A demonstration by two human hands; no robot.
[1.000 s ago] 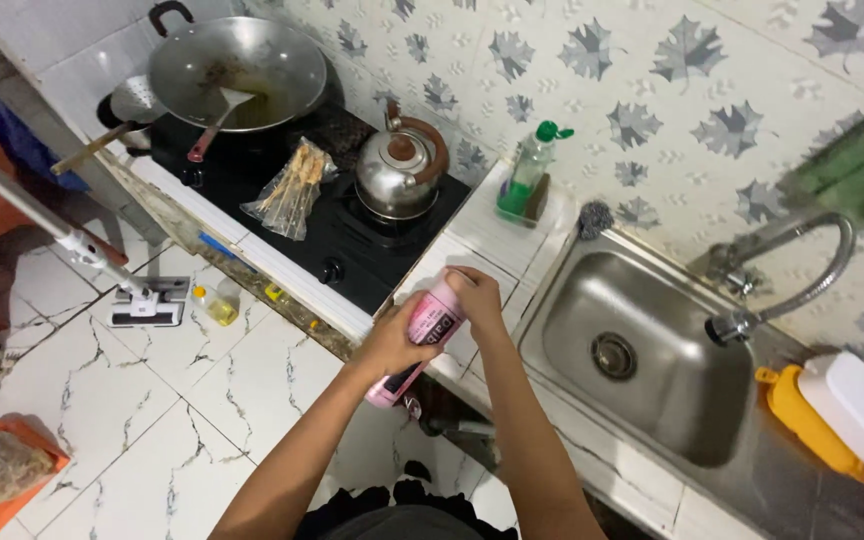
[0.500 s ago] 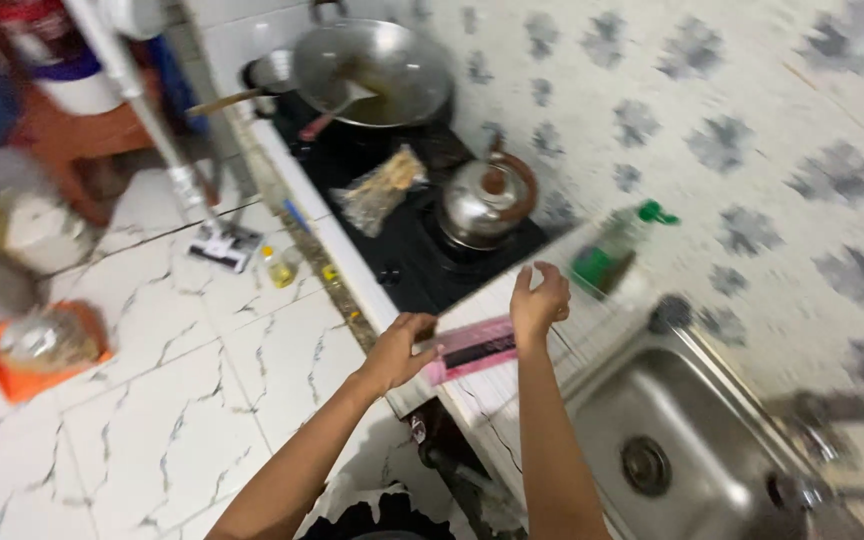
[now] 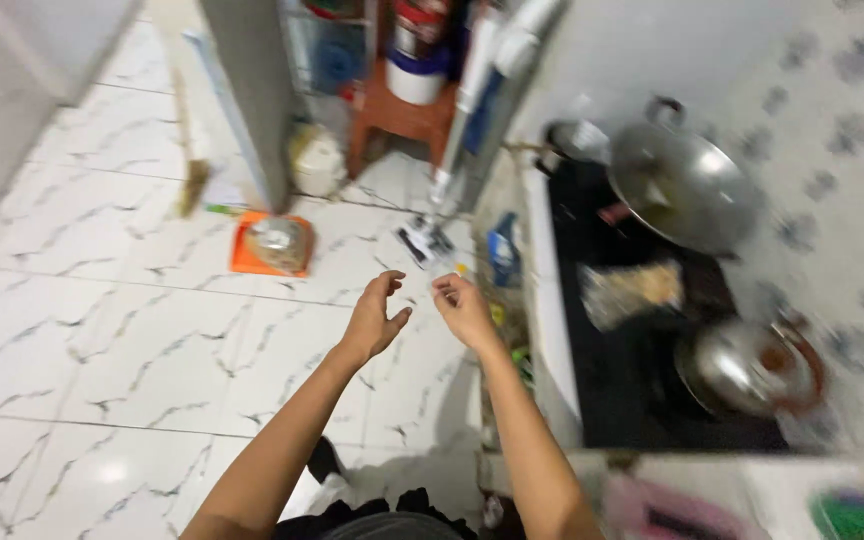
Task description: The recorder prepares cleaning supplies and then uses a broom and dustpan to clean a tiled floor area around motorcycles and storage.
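Note:
Both my hands hang in the air over the white marble-pattern floor, beside the counter's front edge. My left hand (image 3: pixel 376 318) is open, fingers spread, holding nothing. My right hand (image 3: pixel 462 310) is also empty, fingers loosely curled and apart. The pink spray can (image 3: pixel 660 514) lies on the white counter at the bottom right, blurred, well behind both hands.
A black stove (image 3: pixel 642 340) carries a wok (image 3: pixel 684 186), a bag of skewers (image 3: pixel 630 290) and a steel kettle (image 3: pixel 750 368). A mop (image 3: pixel 452 170) leans by the counter. An orange tray (image 3: pixel 270 244), a broom (image 3: pixel 188 150) and a stool (image 3: pixel 400 118) with containers stand on the floor.
The pink can has left my hands and now lies on the counter. My view has swung left toward the floor, and both hands have moved off the counter, empty.

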